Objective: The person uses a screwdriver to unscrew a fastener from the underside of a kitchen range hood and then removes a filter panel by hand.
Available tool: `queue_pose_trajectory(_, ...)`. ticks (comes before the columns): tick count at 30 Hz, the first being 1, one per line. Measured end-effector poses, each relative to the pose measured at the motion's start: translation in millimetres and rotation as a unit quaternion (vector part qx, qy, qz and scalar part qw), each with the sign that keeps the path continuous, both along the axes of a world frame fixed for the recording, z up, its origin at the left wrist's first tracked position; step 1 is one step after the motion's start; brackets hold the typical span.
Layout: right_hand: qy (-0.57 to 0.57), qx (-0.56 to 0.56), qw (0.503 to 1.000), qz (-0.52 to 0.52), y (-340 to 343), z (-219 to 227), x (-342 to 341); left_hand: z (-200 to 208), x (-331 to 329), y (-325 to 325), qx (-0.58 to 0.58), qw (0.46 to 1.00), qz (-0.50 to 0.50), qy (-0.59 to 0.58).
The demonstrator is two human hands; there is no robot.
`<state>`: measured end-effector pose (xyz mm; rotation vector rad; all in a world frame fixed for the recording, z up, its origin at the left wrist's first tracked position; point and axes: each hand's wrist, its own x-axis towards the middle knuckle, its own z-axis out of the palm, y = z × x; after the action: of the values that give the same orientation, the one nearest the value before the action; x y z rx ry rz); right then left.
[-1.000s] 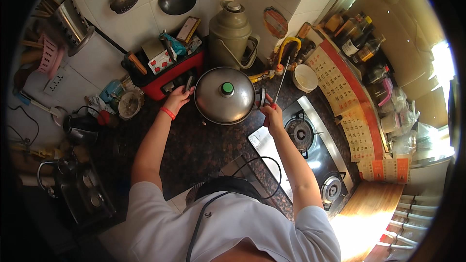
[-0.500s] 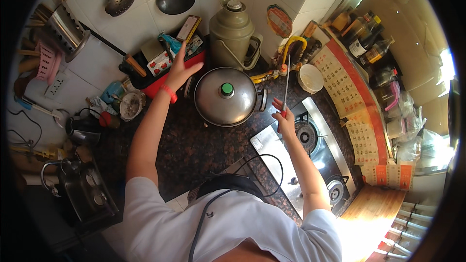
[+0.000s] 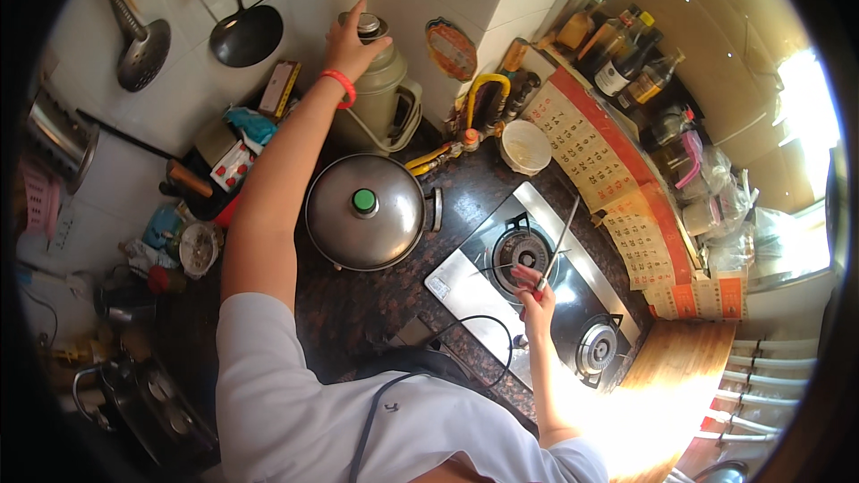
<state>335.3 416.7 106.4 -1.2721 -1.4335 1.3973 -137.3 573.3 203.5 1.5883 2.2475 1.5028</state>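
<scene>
My left hand (image 3: 347,40) has left the lidded pot (image 3: 367,212) — a second ago it was at the pot's rim, then over the red tray of odds and ends, and now it is stretched all the way to the back wall, on top of the tall olive-green kettle (image 3: 383,94). The fingers are spread and curled down over the kettle's small metal cap (image 3: 369,25), touching it; whether they actually grip it or only rest there I cannot tell from this angle. The red band sits on my wrist just below.

My right hand (image 3: 535,291) has drifted the other way, off the pot's side handle and out over the gas stove (image 3: 537,282), just above the nearer burner. Its fingers are closed around the lower end of a long thin metal rod (image 3: 558,241) — chopsticks or a skewer, too slim to say — which points up and away toward the wall calendar (image 3: 626,206).

So the pot now stands alone on the dark stone surface (image 3: 358,304), lid on, green knob up, neither hand touching it, just in front of the kettle and left of the stove. My reading is that my attention has moved from the pot to the kettle. A small white bowl (image 3: 524,147) sits behind the stove, well apart from both hands.
</scene>
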Motion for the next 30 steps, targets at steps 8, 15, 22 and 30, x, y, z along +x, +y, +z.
queue_pose_trajectory(8, -0.049, 0.014, 0.995, -0.091, -34, 1, 47, 10, -69, 23, -0.011, 0.967, -0.238, -0.088)
queue_pose_trajectory(15, -0.049, -0.029, 0.994, -0.091, -46, 26, 60, -4, -79, 37, 0.031, 0.965, -0.235, -0.113)
queue_pose_trajectory(22, -0.146, -0.078, 0.967, -0.193, -50, 83, 87, -58, -109, 57, 0.095, 0.993, -0.059, 0.026)
queue_pose_trajectory(30, -0.04, 0.11, 0.939, -0.323, -51, 168, 171, -24, -12, -7, 0.057, 0.99, 0.105, 0.08)
